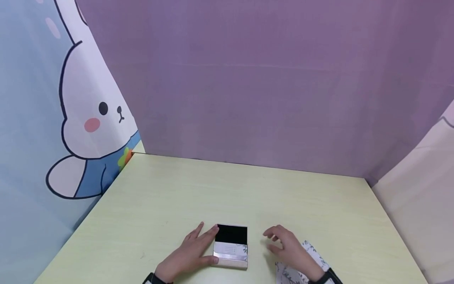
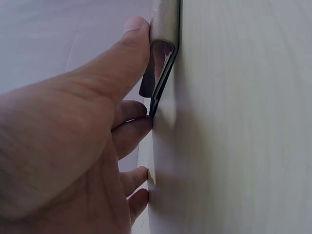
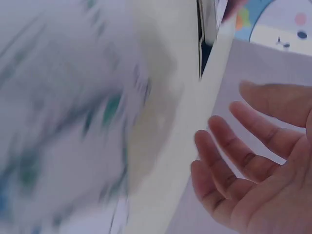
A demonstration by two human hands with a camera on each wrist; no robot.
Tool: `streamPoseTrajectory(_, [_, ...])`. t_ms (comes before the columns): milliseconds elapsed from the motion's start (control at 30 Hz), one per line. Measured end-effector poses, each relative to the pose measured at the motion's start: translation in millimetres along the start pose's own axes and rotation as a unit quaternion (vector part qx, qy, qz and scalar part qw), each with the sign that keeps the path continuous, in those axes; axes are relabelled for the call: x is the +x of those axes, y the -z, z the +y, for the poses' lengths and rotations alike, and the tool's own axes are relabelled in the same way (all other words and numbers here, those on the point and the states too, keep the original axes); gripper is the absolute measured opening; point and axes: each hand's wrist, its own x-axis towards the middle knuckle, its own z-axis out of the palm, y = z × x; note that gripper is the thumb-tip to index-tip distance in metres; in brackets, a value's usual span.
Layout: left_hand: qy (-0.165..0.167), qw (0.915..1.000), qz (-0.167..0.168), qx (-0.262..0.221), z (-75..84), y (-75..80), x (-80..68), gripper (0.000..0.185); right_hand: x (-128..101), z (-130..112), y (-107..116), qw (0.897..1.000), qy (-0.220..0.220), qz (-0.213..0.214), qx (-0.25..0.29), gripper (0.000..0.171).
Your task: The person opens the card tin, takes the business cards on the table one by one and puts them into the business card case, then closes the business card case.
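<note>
A: Box (image 1: 231, 245) first — we see it low on the pale green table (image 1: 248, 193), near the front edge. It is a small open box with a black lining inside and a floral print along its light front panel.

B: And our left hand (image 1: 189, 252) is on it. We see the thumb against the near left corner and the index finger along the far left edge, so the fingers pinch the box's left side. The left wrist view shows the same: the thumb (image 2: 131, 53) presses the box's rounded edge (image 2: 163, 24), and the other fingers lie against the table below.

A: Our right hand (image 1: 289, 248) is just beside the box, on its right, not touching it. We see the fingers loosely spread and relaxed, holding nothing; the right wrist view shows the palm (image 3: 263, 165) open with the fingers apart.

B: Under that right wrist lies a floral-printed piece (image 1: 301, 264), white with dark leaves. We cannot tell whether it is the box's lid or a sheet; in the wrist view it is a blur.

A: Around the table we see a purple backdrop (image 1: 266, 79) and, on the left, a cartoon rabbit panel (image 1: 88, 118).
</note>
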Motion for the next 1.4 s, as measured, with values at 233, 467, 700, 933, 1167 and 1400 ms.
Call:
streamPoseTrajectory(233, [-0.003,0.9999,-0.002,-0.015,10.0,14.5,-0.1,0.100,-35,-80,86,0.979,-0.189,-0.017,-0.078,0.045])
streamPoseTrajectory(467, [-0.013,0.9998,-0.002,0.012,9.0,14.2,0.0,0.100,-55,-148,131,0.952,-0.285,-0.038,-0.108,0.054])
streamPoseTrajectory(700, [-0.015,0.9988,0.002,0.046,-24.2,-24.0,0.3,0.103,-73,-109,125,0.953,-0.261,-0.052,-0.144,0.059])
streamPoseTrajectory(933, [-0.023,0.9984,0.013,0.050,-42.9,-44.8,1.0,0.104,-92,24,74,0.972,-0.181,-0.063,-0.135,0.082])
streamPoseTrajectory(1167, [-0.019,0.9997,0.009,0.015,-32.0,-32.4,0.7,0.103,-88,-38,93,0.963,-0.212,-0.048,-0.160,0.080])
streamPoseTrajectory(1400, [-0.016,0.9998,0.002,-0.010,-16.5,-7.3,-3.2,0.101,-86,-107,120,0.967,-0.188,-0.013,-0.172,0.067])
